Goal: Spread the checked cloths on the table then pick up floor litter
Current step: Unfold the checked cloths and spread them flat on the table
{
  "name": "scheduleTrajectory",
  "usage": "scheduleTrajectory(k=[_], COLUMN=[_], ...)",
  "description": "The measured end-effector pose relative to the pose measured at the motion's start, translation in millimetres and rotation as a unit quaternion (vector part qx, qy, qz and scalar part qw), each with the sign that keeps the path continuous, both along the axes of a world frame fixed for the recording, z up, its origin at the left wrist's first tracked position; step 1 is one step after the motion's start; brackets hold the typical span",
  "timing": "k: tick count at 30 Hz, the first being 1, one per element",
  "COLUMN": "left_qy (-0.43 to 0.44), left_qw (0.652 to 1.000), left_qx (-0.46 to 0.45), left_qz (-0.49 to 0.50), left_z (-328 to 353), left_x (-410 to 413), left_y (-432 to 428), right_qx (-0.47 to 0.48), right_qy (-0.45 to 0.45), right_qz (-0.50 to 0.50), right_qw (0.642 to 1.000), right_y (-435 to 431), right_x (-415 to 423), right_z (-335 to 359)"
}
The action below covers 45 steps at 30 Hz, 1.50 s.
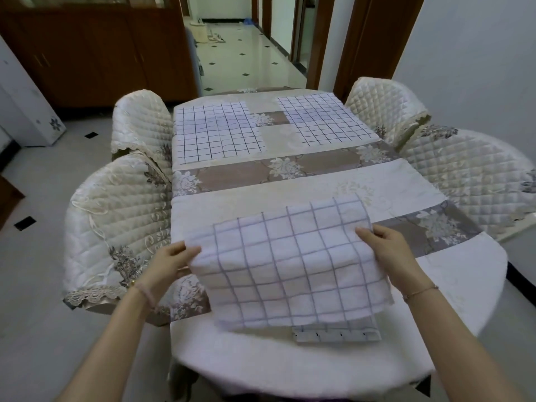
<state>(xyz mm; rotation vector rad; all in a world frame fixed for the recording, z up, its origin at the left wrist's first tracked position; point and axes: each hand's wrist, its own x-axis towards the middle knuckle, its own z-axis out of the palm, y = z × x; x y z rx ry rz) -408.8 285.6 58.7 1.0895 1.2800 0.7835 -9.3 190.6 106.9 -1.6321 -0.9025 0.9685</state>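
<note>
Pale floor (240, 53) tiles with little black diamonds ran all around a long table (319, 181), which wore a cream and brown flowery cover. At the near end, the left hand (174, 256) pinched the left edge of the held cloth (290, 262), with the thumb on top and the fingers tucked under. The right hand (388, 250) gripped the right edge. This white cloth with grey checks was stretched between the two hands, just above the table top. A folded cloth (336, 335) lay on the table under its near edge, with only a thin strip poking out. At the far end of the table, the far left cloth (217, 134) and the far right cloth (324, 120) lay spread out flat. They were apart, with a strip of the flowery cover between them. Four padded cream chairs stood close to the table, two on the left (116, 227) and two on the right (470, 181). Behind them on the left stood a brown wooden cabinet (101, 53) with its lower doors shut, so what it held could not be seen. Far down the hall sat a pale tub (200, 31), too small to tell what was in it.
</note>
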Motion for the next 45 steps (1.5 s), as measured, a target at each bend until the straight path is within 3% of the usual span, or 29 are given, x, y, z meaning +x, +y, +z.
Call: scheduleTrajectory(k=[3, 16, 18, 20, 21, 26, 29, 40, 45], left_qy=[0.0, 0.181, 0.28, 0.391, 0.404, 0.328, 0.323, 0.251, 0.238], left_qw=[1.0, 0.972, 0.951, 0.906, 0.891, 0.842, 0.817, 0.857, 0.892], left_qx=[0.012, 0.034, 0.06, 0.151, 0.205, 0.303, 0.299, 0.346, 0.288], left_qz=[0.001, 0.146, 0.115, 0.059, 0.016, -0.302, -0.373, -0.289, -0.255], left_z=[7, -37, -36, -36, -35, -39, -48, -37, -36], left_x=[-3, 21, 24, 31, 40, 108, 137, 172, 161], left_y=[12, 5, 2, -9, -17, -86, -110, -119, -112], right_qx=[-0.029, -0.227, -0.232, -0.231, -0.232, -0.255, -0.24, -0.173, -0.168], right_qy=[0.024, 0.078, 0.087, 0.091, 0.093, 0.089, 0.089, 0.121, 0.117], right_qz=[0.002, 0.042, 0.04, 0.028, 0.023, 0.051, 0.059, 0.048, 0.047], right_qw=[0.999, 0.97, 0.968, 0.968, 0.968, 0.961, 0.965, 0.976, 0.978], right_y=[2, -33, -42, -49, -53, -75, -85, -84, -85], right_x=[-1, -19, -23, -24, -24, -20, -21, -60, -62], right_z=[-8, -70, -70, -69, -69, -74, -76, -64, -65])
